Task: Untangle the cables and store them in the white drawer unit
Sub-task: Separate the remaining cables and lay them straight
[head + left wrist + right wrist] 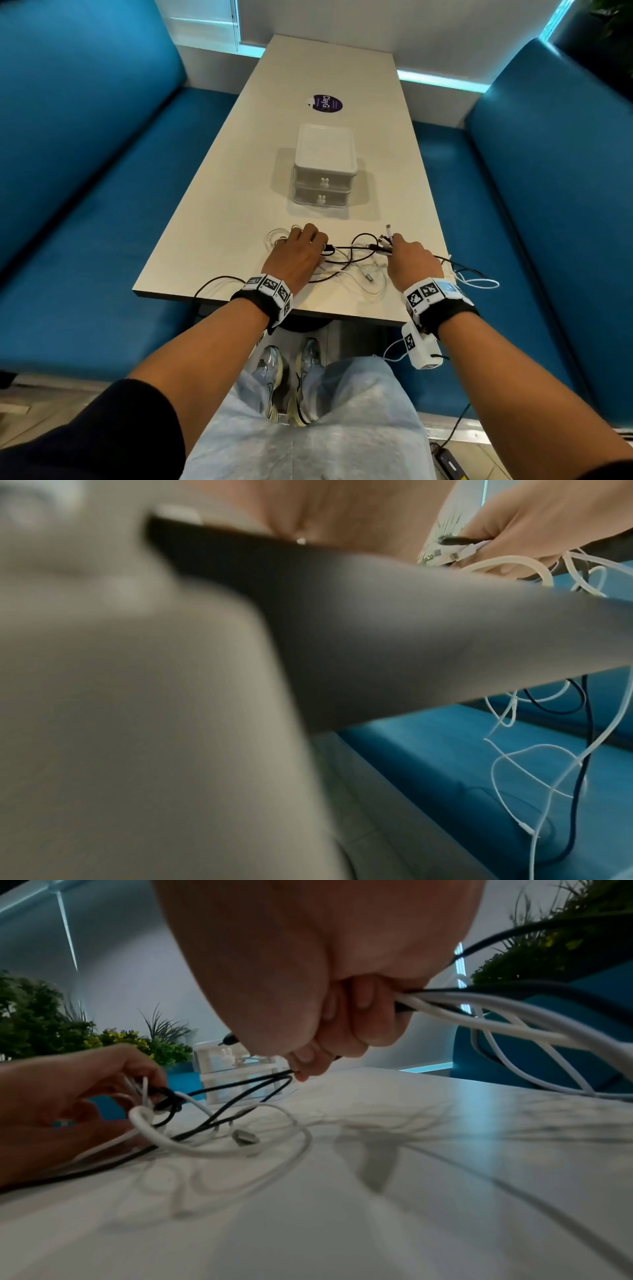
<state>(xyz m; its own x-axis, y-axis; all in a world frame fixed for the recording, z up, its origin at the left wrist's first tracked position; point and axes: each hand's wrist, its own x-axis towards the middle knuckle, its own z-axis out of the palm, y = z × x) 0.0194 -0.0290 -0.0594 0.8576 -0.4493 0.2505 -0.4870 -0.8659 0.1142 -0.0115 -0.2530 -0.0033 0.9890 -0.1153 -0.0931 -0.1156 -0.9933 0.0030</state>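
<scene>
Currently the cables (pixel 352 260) lie knotted on the surface (pixel 329 68) between the hands: left hand (pixel 298 253) grips one clump, right hand (pixel 411 260) clenches several plug ends. Beyond both, the white drawer unit (pixel 323 168) is closed; nothing stored.
</scene>
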